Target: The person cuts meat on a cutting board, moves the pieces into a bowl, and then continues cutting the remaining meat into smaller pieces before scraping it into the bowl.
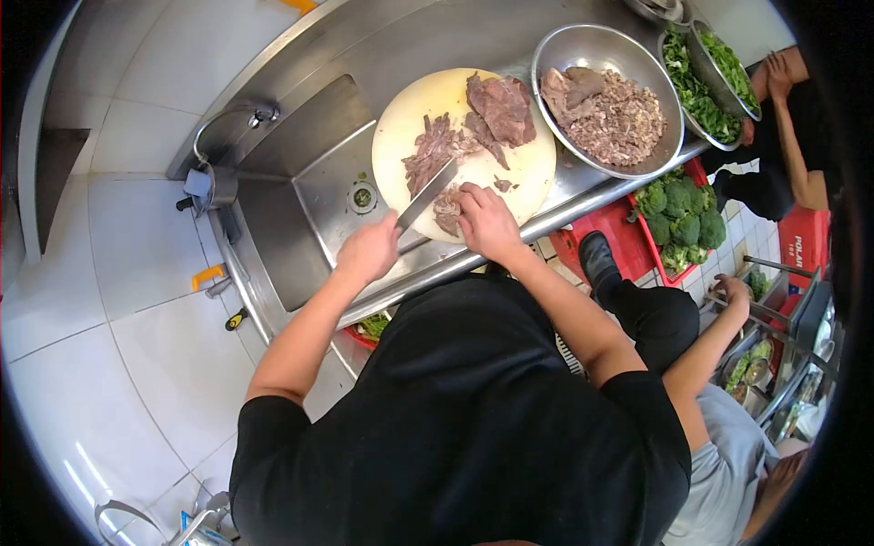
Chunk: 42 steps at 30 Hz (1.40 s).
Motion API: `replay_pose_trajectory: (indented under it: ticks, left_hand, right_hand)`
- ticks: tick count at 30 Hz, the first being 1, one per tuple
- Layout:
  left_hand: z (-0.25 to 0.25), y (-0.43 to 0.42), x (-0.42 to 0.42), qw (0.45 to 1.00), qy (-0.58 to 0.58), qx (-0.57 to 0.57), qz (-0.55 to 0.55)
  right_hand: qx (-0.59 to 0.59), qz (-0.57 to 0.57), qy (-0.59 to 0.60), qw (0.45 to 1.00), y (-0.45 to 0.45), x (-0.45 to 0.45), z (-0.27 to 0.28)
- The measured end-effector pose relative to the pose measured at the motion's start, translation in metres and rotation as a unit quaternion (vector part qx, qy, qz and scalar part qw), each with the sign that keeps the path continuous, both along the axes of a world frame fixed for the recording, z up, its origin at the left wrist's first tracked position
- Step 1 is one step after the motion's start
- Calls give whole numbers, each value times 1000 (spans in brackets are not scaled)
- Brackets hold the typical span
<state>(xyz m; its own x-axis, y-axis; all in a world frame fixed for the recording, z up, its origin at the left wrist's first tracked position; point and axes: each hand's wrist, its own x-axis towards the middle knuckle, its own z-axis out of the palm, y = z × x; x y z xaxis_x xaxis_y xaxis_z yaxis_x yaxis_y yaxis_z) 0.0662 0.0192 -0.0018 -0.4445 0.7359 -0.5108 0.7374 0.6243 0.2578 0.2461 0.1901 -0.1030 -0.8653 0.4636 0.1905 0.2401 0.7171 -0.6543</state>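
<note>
Left hand [369, 246] closed round the handle of a knife with a broad, flat grey metal blade [428, 194]; handle hidden inside the grip; blade slants across a round, thick, cream-coloured cutting board [399, 126], its tip beside a pile of thin, ragged, brownish-grey meat strips [428, 153]. Right hand [492, 223] bent, fingertips down on a small, folded, pinkish-brown piece of meat [446, 214] near the board's lower edge; undersides of the fingers out of sight, so cannot tell whether the piece is pinched or only pressed.

A larger slab of dark reddish-brown meat [505, 109], smooth-faced with uneven edges, lies at the board's upper right; board partly covers a brushed stainless-steel sink [319, 173], its round drain [362, 197] holding green scraps; sink set in a metal counter [428, 36].

Just right of the board, a wide, round stainless-steel bowl [653, 56] holds crumbly, finely chopped meat [624, 118] and smoother, uncut meat pieces [569, 89]; beyond it, metal bowls of green leaves [726, 68], one overlapping another; below, knobbly green broccoli [678, 214] covers much of a red plastic crate [674, 276]; rack [806, 309] at far right cut by the lens edge, its contents perhaps containers of vegetables.
</note>
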Motion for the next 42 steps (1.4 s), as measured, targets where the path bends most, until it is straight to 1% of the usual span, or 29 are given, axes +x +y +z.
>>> replay_pose_trajectory:
  ticks: [2, 5, 8, 11, 14, 17, 20, 23, 26, 27, 30, 33, 35, 37, 40, 42]
  left_hand:
    - [7, -22, 1, 999, 6, -39, 10]
    - [-11, -30, 10, 999, 5, -20, 39]
    - [-11, 7, 18, 999, 12, -7, 33]
    - [-17, 30, 14, 999, -5, 44, 19]
    - [6, 34, 23, 999, 4, 46, 26]
    - [12, 16, 29, 999, -4, 28, 35]
    - [22, -9, 31, 999, 4, -6, 31]
    - [2, -13, 38, 998, 10, -39, 45]
    - [-17, 18, 33, 999, -2, 4, 43]
    - [-18, 25, 31, 999, -4, 35, 37]
    - [2, 27, 27, 999, -6, 31, 18]
    - [21, 6, 33, 1000, -7, -7, 15]
    - [-8, 5, 40, 999, -3, 6, 37]
    - [-23, 19, 41, 998, -4, 30, 50]
    - [-20, 40, 32, 998, -5, 47, 29]
    - [-4, 29, 31, 998, 0, 56, 26]
  right_hand:
    - [15, 41, -19, 999, 6, -2, 4]
    - [17, 55, -66, 996, 13, -3, 7]
    - [-3, 54, -26, 998, 14, -4, 1]
    - [-26, 56, -20, 998, 15, -9, 6]
    - [-44, 36, 36, 998, 6, -15, 18]
    - [-12, 51, -9, 999, 2, -21, 0]
    - [29, 55, 2, 998, 2, -23, -7]
    - [22, 66, -19, 997, 4, -23, -8]
    - [13, 72, -31, 997, 7, -25, -4]
    - [10, 69, -35, 997, 5, -23, -2]
    - [5, 57, -32, 998, 9, -27, 5]
    - [-7, 56, -30, 998, 8, -25, 4]
    - [-7, 72, -38, 997, 10, -25, 0]
    - [-6, 72, -36, 997, 10, -26, 0]
    - [-9, 56, -41, 998, 7, -22, 2]
    - [-8, 45, -34, 998, 6, -22, 4]
